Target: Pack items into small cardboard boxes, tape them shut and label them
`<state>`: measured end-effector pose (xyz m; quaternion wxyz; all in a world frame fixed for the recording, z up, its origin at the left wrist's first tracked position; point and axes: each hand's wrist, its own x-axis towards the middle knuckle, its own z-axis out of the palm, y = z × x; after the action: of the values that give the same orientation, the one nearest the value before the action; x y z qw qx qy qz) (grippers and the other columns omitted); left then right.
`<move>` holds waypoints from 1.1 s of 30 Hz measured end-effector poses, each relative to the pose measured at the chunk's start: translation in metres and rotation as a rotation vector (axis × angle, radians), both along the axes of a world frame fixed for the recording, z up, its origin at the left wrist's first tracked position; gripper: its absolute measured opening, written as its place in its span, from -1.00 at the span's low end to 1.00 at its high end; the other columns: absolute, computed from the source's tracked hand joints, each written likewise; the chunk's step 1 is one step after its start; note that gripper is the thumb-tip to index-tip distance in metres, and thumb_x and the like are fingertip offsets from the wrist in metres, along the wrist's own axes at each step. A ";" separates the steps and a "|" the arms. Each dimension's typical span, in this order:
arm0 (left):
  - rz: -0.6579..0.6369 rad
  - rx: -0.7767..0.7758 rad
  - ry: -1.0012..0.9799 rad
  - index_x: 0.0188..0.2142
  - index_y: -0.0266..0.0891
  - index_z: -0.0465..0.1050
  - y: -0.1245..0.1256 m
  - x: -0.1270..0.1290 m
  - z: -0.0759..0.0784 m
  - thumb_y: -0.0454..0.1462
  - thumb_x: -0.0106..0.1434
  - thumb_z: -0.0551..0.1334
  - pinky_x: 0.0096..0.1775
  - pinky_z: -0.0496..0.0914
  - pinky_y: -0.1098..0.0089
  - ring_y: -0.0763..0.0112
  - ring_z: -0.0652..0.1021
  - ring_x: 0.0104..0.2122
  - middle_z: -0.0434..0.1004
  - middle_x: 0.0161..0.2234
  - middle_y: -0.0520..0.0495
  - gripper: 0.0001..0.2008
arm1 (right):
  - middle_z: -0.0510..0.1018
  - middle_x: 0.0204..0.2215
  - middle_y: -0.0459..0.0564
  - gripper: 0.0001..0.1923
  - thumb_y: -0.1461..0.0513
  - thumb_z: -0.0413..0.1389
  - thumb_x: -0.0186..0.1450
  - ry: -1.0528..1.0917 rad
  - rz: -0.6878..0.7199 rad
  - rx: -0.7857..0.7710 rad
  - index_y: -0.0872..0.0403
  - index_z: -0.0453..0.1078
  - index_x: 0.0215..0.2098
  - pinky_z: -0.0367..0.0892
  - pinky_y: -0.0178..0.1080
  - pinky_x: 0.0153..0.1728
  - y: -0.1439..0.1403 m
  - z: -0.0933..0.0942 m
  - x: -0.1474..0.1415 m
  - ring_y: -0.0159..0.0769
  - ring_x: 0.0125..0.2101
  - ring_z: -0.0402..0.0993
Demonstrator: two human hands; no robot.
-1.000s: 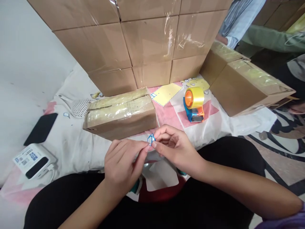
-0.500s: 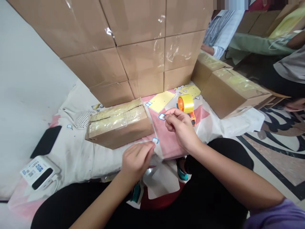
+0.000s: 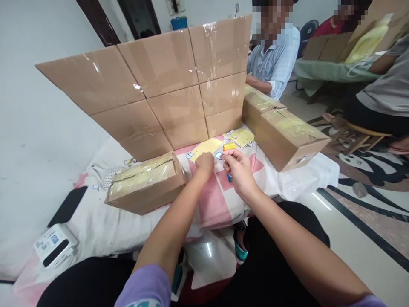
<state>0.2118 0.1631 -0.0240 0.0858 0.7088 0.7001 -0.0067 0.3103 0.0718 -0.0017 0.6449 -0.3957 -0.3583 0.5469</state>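
Note:
My left hand (image 3: pixel 204 163) is stretched forward with its fingers curled, resting at the near edge of a yellow backing sheet (image 3: pixel 206 148); what it holds, if anything, is hidden. My right hand (image 3: pixel 238 169) pinches a small blue-and-white sticker (image 3: pixel 219 155) between thumb and forefinger, just right of the left hand. The tape dispenser (image 3: pixel 229 147) with its yellow roll sits right behind my right hand, mostly hidden by it. A second yellow sheet (image 3: pixel 242 137) lies farther back.
A taped cardboard box (image 3: pixel 145 184) lies at the left, another taped box (image 3: pixel 284 132) at the right, with a wall of stacked cartons (image 3: pixel 166 85) behind. A phone (image 3: pixel 67 206) and a white device (image 3: pixel 54 245) lie at far left. Other people sit beyond.
Both hands have separated from a shared pinch near my lap and reached forward to the yellow sheet. The right hand carries one sticker. The view has tilted up, showing people behind.

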 end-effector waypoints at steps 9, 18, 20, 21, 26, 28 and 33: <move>0.030 0.468 -0.063 -0.07 -0.08 0.62 -0.112 -0.070 0.044 -0.07 0.47 0.03 -0.08 0.44 0.22 0.15 0.60 -0.08 0.64 -0.11 -0.16 -0.62 | 0.42 -0.45 -0.18 -0.83 0.22 0.20 0.12 -0.224 0.157 0.174 0.07 0.37 -0.31 0.15 -0.34 -0.54 0.011 -0.006 -0.013 -0.48 -0.58 0.26; -0.050 0.377 -0.114 0.35 -0.02 0.30 -0.135 -0.229 0.023 0.06 0.46 -0.02 0.34 0.04 -0.19 -0.05 0.16 0.43 0.18 0.43 -0.14 -0.43 | 0.44 -0.46 -0.16 -0.88 0.41 0.08 0.20 -0.619 0.431 0.325 0.09 0.35 -0.40 0.21 -0.32 -0.36 0.029 -0.051 -0.062 -0.40 -0.43 0.34; -0.125 0.368 -0.130 0.36 0.00 0.28 -0.138 -0.245 0.022 0.04 0.46 -0.02 0.36 0.04 -0.14 0.00 0.14 0.44 0.17 0.43 -0.11 -0.44 | 0.46 -0.45 -0.15 -0.87 0.43 0.08 0.20 -0.619 0.522 0.328 0.10 0.36 -0.39 0.24 -0.31 -0.34 0.028 -0.060 -0.068 -0.39 -0.42 0.35; -0.147 0.371 -0.134 0.36 0.02 0.27 -0.141 -0.250 0.022 0.03 0.47 -0.01 0.36 0.04 -0.13 0.01 0.14 0.44 0.16 0.43 -0.11 -0.45 | 0.47 -0.44 -0.14 -0.87 0.43 0.08 0.21 -0.621 0.565 0.340 0.10 0.38 -0.39 0.25 -0.31 -0.32 0.027 -0.064 -0.071 -0.39 -0.41 0.37; -0.186 0.417 -0.127 0.36 0.03 0.26 -0.154 -0.255 0.019 -0.01 0.47 0.02 0.38 0.03 -0.11 0.01 0.16 0.43 0.16 0.44 -0.08 -0.48 | 0.50 -0.32 -0.09 -0.78 0.45 0.04 0.25 -0.658 0.645 0.466 0.10 0.39 -0.20 0.28 -0.29 -0.24 0.024 -0.074 -0.083 -0.35 -0.30 0.44; -0.190 0.432 -0.113 0.35 0.01 0.27 -0.155 -0.254 0.018 -0.01 0.47 0.01 0.37 0.04 -0.10 0.03 0.17 0.43 0.17 0.43 -0.08 -0.49 | 0.48 -0.29 -0.09 -0.71 0.45 0.02 0.27 -0.713 0.607 0.555 0.08 0.33 -0.08 0.29 -0.28 -0.19 0.026 -0.077 -0.086 -0.33 -0.25 0.45; -0.181 0.441 -0.083 0.33 0.02 0.29 -0.154 -0.253 0.017 0.00 0.48 0.01 0.37 0.05 -0.03 0.08 0.19 0.42 0.20 0.42 -0.03 -0.50 | 0.48 -0.28 -0.11 -0.63 0.43 0.01 0.27 -0.769 0.587 0.640 0.04 0.20 0.02 0.29 -0.28 -0.19 0.032 -0.082 -0.093 -0.32 -0.26 0.46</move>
<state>-0.0414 0.0086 -0.0067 -0.0436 0.7700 0.6141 0.1677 0.2173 0.1036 -0.0838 0.3774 -0.2354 -0.8090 0.3844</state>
